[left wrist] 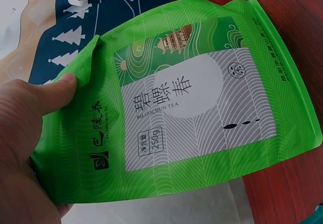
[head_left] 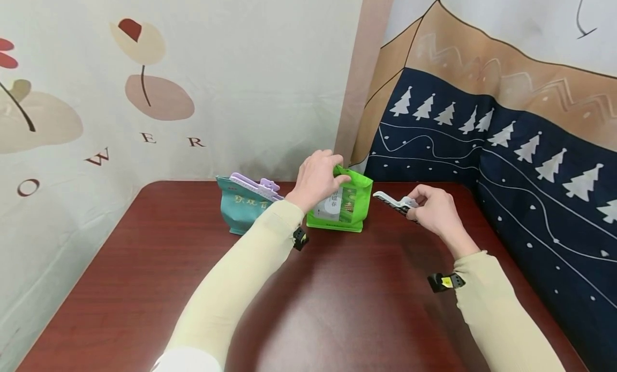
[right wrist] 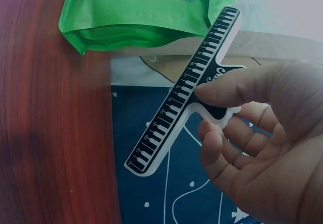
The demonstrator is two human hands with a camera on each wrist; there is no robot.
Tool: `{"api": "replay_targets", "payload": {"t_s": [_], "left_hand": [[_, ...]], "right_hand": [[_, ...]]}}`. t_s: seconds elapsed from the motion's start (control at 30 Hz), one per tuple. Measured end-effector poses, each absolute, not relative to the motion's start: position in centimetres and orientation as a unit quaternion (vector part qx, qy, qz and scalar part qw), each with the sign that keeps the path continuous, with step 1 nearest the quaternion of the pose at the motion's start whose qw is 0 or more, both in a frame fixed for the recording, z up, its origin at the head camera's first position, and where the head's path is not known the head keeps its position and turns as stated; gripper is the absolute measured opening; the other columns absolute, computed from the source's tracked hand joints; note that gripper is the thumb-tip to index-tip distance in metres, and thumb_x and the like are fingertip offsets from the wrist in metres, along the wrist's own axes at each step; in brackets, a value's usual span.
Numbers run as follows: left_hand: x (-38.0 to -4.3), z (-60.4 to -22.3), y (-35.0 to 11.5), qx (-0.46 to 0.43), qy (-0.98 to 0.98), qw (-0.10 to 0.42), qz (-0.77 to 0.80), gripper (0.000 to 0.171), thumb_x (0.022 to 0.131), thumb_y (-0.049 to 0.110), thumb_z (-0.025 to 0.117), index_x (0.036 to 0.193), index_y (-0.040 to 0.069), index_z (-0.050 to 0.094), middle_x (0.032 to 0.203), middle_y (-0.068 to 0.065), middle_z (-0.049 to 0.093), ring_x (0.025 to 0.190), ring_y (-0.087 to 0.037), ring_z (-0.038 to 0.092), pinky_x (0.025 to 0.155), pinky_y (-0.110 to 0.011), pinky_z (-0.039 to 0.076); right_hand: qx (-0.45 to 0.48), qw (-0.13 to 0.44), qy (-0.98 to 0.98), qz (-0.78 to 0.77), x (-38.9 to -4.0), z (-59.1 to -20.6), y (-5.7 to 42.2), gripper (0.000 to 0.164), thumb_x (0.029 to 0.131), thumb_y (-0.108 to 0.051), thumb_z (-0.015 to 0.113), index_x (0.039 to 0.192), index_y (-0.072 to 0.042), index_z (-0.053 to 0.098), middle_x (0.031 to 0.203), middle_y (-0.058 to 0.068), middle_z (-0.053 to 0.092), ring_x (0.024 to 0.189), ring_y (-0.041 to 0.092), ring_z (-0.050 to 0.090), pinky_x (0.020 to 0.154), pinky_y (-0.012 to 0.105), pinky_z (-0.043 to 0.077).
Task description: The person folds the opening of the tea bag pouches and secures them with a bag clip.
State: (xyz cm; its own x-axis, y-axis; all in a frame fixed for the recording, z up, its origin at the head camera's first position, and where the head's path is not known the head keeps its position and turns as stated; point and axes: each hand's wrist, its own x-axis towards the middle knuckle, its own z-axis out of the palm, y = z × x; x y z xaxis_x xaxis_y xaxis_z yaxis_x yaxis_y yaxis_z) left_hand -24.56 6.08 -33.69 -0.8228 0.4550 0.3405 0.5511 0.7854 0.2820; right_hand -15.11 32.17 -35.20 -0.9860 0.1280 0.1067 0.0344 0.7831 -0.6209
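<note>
My left hand (head_left: 319, 180) pinches the top edge of a bright green tea bag (left wrist: 202, 163), thumb on the printed front. The bag stands upright on the table, its label reading Biluochun Tea. To the right of it, my right hand (head_left: 436, 211) holds a long clip (right wrist: 176, 93) with a black-and-white piano-key pattern, its thumb and fingers on the clip's handle. The clip's long bar tilts in the air, its far end pointing at the green bag. In the right wrist view the bar's upper end overlaps the bag's side.
A teal bag (head_left: 241, 206) stands left of the green one, with a lilac clip (head_left: 255, 186) across its top. The reddish-brown table (head_left: 356, 297) meets a pale wall cloth (head_left: 260, 93) behind and a navy tree-patterned cloth (head_left: 511, 184) on the right.
</note>
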Motion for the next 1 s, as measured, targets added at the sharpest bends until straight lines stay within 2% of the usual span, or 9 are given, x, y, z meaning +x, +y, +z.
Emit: {"api": "replay_targets", "payload": {"t_s": [0.37,0.67,1.0], "left_hand": [[-24.7,-34.0,6.0,-0.285,-0.929,0.145,-0.186,0.030,0.093,0.040,0.077,0.110,0.016,0.073,0.095,-0.001,0.061,0.091,-0.021,0.056,0.075,-0.033,0.049],[-24.7,-33.9,5.9,-0.286,-0.928,0.146,-0.191,0.029,0.093,0.040,0.078,0.109,0.016,0.073,0.094,-0.001,0.061,0.090,-0.021,0.055,0.075,-0.032,0.048],[-24.7,-33.9,5.8,-0.287,-0.928,0.140,-0.192,0.028,0.093,0.039,0.078,0.108,0.016,0.073,0.094,-0.001,0.060,0.090,-0.020,0.053,0.075,-0.033,0.048]], "right_hand": [[-0.031,0.078,-0.940,0.330,-15.9,-35.2,32.5,0.020,0.078,0.001,0.074,0.098,-0.003,0.075,0.092,0.016,0.072,0.084,0.030,0.060,0.065,0.033,0.049],[-0.036,0.073,-0.936,0.344,-16.8,-34.9,32.6,0.019,0.079,0.002,0.075,0.098,-0.001,0.076,0.091,0.018,0.073,0.084,0.030,0.061,0.061,0.031,0.053],[-0.044,0.085,-0.938,0.333,-17.8,-34.8,32.5,0.018,0.079,0.001,0.076,0.097,0.000,0.077,0.089,0.017,0.074,0.086,0.029,0.061,0.061,0.030,0.051]]}}
